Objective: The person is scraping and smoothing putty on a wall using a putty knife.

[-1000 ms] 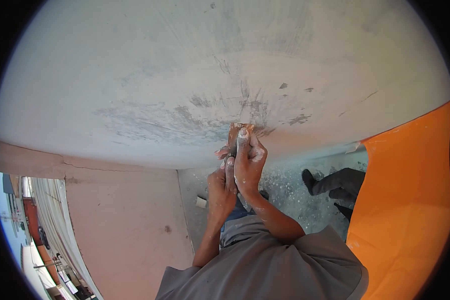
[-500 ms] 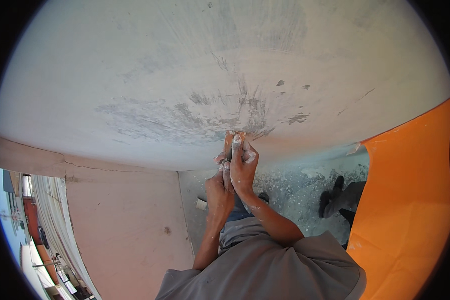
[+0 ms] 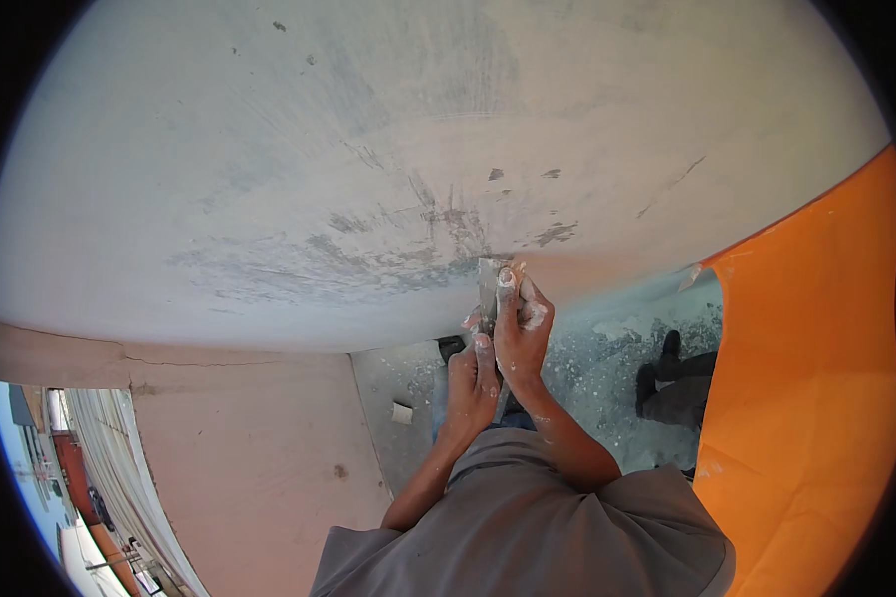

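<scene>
My right hand (image 3: 526,333), dusted with white, grips a scraper; its thumb lies along the grey metal blade (image 3: 488,286). The blade's end meets the pale wall (image 3: 299,169) at the lower edge of a rough, scraped patch (image 3: 368,254). Just below and to the left, my left hand (image 3: 473,381) is closed around the lower part of the scraper, its thumb pointing up. Both hands hide most of the handle. Dark chipped spots (image 3: 556,234) mark the wall to the right of the blade.
An orange panel (image 3: 801,398) stands at the right. Another person's dark shoes (image 3: 649,386) and legs show on the white-speckled floor (image 3: 597,373). A pinkish wall (image 3: 259,448) rises at the left, with a pale curtain (image 3: 119,448) beyond it. A small whitish piece (image 3: 401,412) lies on the floor.
Both hands and the scraper have shifted to the right, while the wall marks appear further left in view. The blade looks grey now where it looked orange before.
</scene>
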Demonstrator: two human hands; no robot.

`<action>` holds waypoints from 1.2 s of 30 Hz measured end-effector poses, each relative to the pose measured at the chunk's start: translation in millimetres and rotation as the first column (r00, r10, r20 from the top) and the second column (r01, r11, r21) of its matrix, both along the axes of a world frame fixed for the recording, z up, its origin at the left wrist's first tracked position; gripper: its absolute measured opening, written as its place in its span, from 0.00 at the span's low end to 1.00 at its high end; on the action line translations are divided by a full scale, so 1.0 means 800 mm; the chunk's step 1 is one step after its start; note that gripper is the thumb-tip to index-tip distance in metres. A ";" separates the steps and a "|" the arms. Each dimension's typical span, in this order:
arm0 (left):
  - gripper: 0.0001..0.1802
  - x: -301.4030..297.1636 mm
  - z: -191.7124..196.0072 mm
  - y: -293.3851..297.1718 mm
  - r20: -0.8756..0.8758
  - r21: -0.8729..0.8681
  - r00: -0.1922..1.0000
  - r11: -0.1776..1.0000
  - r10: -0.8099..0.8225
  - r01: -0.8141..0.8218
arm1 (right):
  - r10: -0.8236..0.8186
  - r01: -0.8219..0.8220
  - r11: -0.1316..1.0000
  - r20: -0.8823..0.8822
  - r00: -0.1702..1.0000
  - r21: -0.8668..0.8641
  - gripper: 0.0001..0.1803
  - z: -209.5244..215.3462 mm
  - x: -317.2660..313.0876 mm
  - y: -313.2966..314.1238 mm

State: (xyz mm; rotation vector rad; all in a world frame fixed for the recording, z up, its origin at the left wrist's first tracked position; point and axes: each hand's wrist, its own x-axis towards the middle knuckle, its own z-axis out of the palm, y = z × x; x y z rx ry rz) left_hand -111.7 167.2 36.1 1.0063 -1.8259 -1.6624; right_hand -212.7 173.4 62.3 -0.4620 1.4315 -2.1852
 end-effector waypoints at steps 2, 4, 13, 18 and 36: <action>0.26 -0.016 -0.003 0.010 -0.003 0.062 0.999 0.997 -0.049 0.049 | -0.038 0.040 0.999 -0.039 0.999 0.036 0.16 0.001 -0.017 0.008; 0.26 -0.028 -0.001 0.018 -0.043 0.051 0.996 0.995 -0.080 0.082 | -0.017 0.020 0.997 -0.038 0.999 0.069 0.15 0.007 -0.030 0.023; 0.29 -0.037 -0.030 0.029 -0.065 -0.051 0.998 0.999 -0.009 0.006 | 0.076 -0.077 0.993 0.024 0.997 0.088 0.16 -0.012 -0.035 0.021; 0.28 -0.042 -0.031 0.024 -0.068 -0.095 0.996 0.993 0.057 -0.063 | 0.089 -0.088 0.993 -0.008 0.996 0.084 0.15 -0.018 -0.035 0.015; 0.19 -0.014 0.038 -0.008 0.342 -0.316 0.939 0.945 0.038 0.077 | 0.220 -0.156 0.970 0.404 0.888 -0.186 0.19 -0.016 -0.013 0.005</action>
